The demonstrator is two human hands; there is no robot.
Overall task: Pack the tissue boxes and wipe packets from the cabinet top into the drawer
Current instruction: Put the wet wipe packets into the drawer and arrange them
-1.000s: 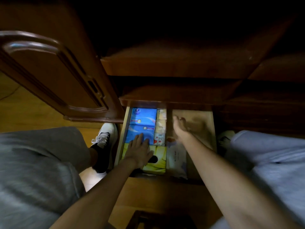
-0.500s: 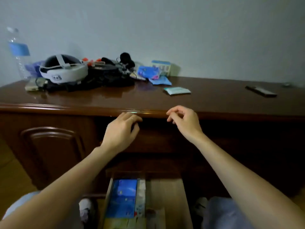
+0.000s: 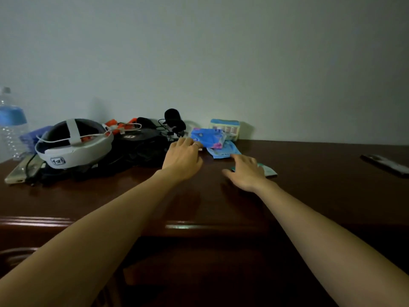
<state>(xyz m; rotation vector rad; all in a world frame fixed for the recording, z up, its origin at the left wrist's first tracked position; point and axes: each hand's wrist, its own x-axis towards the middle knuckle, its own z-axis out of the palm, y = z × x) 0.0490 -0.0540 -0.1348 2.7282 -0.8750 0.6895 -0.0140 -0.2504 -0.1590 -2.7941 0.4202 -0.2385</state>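
Two bare hands out over the dark brown cabinet top (image 3: 309,173). Left hand (image 3: 182,159) stretched toward the blue wipe packet (image 3: 208,137), fingertips right at its near edge, fingers loose and holding nothing; touching or not, hard to tell. Right hand (image 3: 246,171) spread flat and low, fingers straight, lying over a small pale green packet (image 3: 269,171) that peeks out on its right side. Flat light blue packet (image 3: 223,151) just past the right hand's fingertips, partly under the blue wipe packet. Small tissue box (image 3: 225,127) standing at the back by the wall, behind both blue packets, well apart from both hands. Off to the left, a white and black headset (image 3: 73,144) on a heap of black cables (image 3: 141,147), and a water bottle (image 3: 11,122) at the far left edge. Far right, a dark flat gadget (image 3: 386,165) lying alone.
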